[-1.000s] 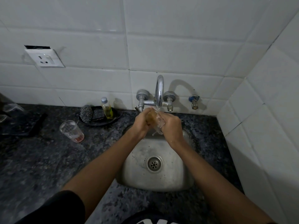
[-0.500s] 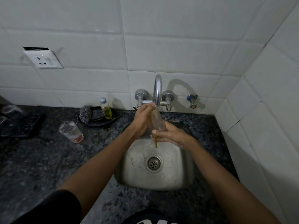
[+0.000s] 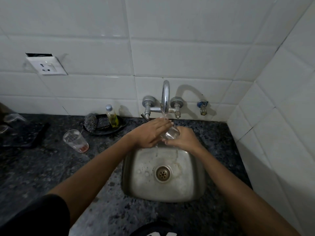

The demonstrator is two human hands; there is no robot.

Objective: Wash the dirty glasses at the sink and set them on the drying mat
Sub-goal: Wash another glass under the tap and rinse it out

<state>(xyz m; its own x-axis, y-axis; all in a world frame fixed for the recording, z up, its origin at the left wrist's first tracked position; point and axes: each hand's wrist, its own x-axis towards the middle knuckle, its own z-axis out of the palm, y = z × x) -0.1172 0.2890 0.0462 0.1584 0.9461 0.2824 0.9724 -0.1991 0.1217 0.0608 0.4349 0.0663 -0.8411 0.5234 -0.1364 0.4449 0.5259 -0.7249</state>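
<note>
right hand (image 3: 183,139) grips glass (image 3: 170,133) | left hand (image 3: 150,132) flat on it | tap (image 3: 165,97) running

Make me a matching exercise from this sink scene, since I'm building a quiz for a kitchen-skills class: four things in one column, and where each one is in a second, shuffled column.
Things
1. clear glass
2. glass with red residue
3. oil bottle
4. drain

Places
A. standing on the dark tray by the wall
B. in the bottom of the steel sink
C. under the running tap, gripped by the right hand with the left hand flat against it
D. on the counter left of the sink

Pairs: 1-C, 2-D, 3-A, 4-B
</note>
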